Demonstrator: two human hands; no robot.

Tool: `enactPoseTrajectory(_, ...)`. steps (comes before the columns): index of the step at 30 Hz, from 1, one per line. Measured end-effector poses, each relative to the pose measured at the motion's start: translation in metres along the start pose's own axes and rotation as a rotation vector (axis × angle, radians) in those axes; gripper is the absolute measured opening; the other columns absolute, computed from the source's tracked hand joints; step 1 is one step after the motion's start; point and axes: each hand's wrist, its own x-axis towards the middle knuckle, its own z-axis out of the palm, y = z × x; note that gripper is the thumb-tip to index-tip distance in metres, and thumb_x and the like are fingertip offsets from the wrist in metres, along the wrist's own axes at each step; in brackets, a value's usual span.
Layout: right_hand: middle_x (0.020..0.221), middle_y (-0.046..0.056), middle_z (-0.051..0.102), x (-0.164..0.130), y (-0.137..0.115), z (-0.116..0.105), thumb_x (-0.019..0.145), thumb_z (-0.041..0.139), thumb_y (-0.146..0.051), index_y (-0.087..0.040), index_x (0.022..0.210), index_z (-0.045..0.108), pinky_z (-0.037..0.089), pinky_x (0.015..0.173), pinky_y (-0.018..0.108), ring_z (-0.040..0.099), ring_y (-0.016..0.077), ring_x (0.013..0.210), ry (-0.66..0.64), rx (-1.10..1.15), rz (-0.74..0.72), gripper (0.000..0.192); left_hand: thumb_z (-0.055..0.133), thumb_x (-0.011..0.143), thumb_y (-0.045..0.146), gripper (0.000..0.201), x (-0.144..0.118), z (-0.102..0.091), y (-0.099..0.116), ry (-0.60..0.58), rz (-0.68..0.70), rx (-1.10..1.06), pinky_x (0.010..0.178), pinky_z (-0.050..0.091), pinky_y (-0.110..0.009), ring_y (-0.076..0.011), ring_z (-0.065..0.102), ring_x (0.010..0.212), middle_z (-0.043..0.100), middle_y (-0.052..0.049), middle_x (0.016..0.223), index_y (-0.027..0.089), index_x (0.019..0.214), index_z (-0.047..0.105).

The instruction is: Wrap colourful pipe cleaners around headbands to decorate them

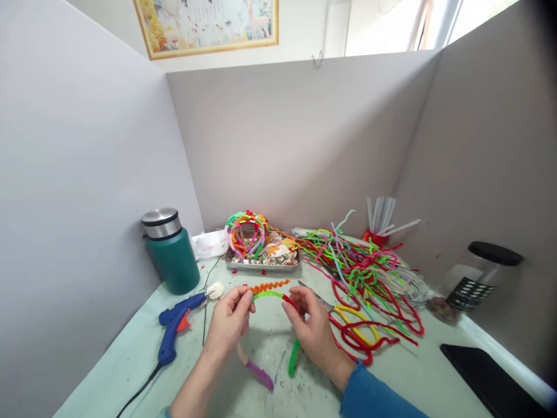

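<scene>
My left hand (229, 324) and my right hand (314, 332) both grip a curved headband (273, 296) wrapped in fuzzy pipe cleaner, held just above the table. Its top is green and red under my fingers; its left end is purple and its right end is green, both pointing down toward me. A coiled orange pipe cleaner (270, 285) sticks out from the top of the band near my left fingertips.
A blue glue gun (174, 330) with its black cord lies left of my hands. A teal flask (171, 251) stands at the back left. A metal tray (261, 261) holds wrapped headbands and shells. Loose pipe cleaners (369, 284) are piled right, near a glass jar (478, 278) and a black phone (487, 371).
</scene>
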Motion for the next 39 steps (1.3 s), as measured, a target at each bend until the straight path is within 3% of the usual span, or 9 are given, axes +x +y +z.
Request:
enactPoseTrajectory(4,0.097,0.004,0.060,0.014,-0.021,-0.004,0.075,0.065,-0.028,-0.022,0.122,0.042,0.048,0.069,0.027,0.057,0.0146,0.075,-0.082,0.128,0.028,0.052,0.057,0.077,0.044,0.029,-0.005,-0.002,0.012,-0.023,0.034,0.004,0.036,0.018,-0.016,-0.0021,0.025,0.037,0.046,0.006,0.053,0.016,0.073,0.054)
enactPoseTrajectory(10,0.100,0.003,0.064,0.051,-0.078,-0.023,0.077,0.065,-0.029,-0.022,0.102,0.061,0.046,0.080,0.029,0.058,0.0171,0.089,-0.329,0.032,-0.170,0.026,0.055,0.080,0.039,0.026,-0.015,-0.009,0.032,-0.014,0.210,0.226,0.044,0.030,-0.019,-0.0066,0.038,0.048,0.056,-0.001,0.064,0.015,0.078,0.062)
enactPoseTrajectory(13,0.093,0.003,0.066,0.056,-0.091,-0.022,0.078,0.065,-0.026,-0.021,0.096,0.065,0.044,0.079,0.028,0.059,0.0171,0.088,-0.394,-0.119,-0.276,0.019,0.054,0.081,0.037,0.025,-0.018,-0.009,0.035,-0.055,0.254,0.267,0.046,0.032,-0.019,-0.0079,0.040,0.050,0.057,-0.002,0.066,0.014,0.076,0.063)
enactPoseTrajectory(15,0.088,0.002,0.067,0.056,-0.092,-0.017,0.083,0.059,-0.022,-0.021,0.090,0.067,0.043,0.077,0.027,0.059,0.0156,0.084,-0.405,-0.173,-0.327,0.011,0.054,0.081,0.037,0.025,-0.018,-0.008,0.035,-0.078,0.245,0.250,0.045,0.031,-0.019,-0.0083,0.041,0.051,0.056,-0.002,0.065,0.014,0.079,0.064)
enactPoseTrajectory(21,0.085,0.002,0.068,0.059,-0.083,-0.014,0.087,0.053,-0.016,-0.021,0.090,0.066,0.041,0.074,0.025,0.060,0.0142,0.079,-0.359,-0.272,-0.413,0.014,0.054,0.083,0.035,0.024,-0.019,-0.008,0.034,-0.119,0.203,0.122,0.052,0.036,-0.020,-0.0110,0.049,0.064,0.057,-0.001,0.076,0.017,0.099,0.053)
enactPoseTrajectory(27,0.077,0.004,0.066,0.066,-0.078,-0.024,0.089,0.049,-0.017,-0.020,0.088,0.068,0.041,0.068,0.025,0.058,0.0138,0.072,-0.460,-0.397,-0.566,0.019,0.056,0.082,0.028,0.026,-0.024,-0.011,0.036,-0.233,0.262,0.110,0.065,0.040,-0.023,-0.0124,0.049,0.073,0.051,-0.001,0.082,0.019,0.105,0.048)
enactPoseTrajectory(32,0.076,0.003,0.067,0.069,-0.079,-0.028,0.090,0.048,-0.019,-0.020,0.086,0.069,0.043,0.068,0.024,0.059,0.0131,0.072,-0.514,-0.367,-0.630,0.022,0.055,0.082,0.026,0.020,-0.023,-0.012,0.034,-0.230,0.262,0.111,0.064,0.040,-0.023,-0.0136,0.050,0.075,0.052,-0.002,0.083,0.018,0.099,0.049)
enactPoseTrajectory(39,0.080,0.004,0.066,0.069,-0.075,-0.030,0.089,0.049,-0.015,-0.019,0.089,0.068,0.043,0.069,0.024,0.059,0.0127,0.075,-0.569,-0.314,-0.606,0.020,0.056,0.081,0.025,0.011,-0.019,-0.010,0.032,-0.258,0.267,0.166,0.068,0.042,-0.025,-0.0155,0.053,0.080,0.056,-0.004,0.087,0.017,0.088,0.054)
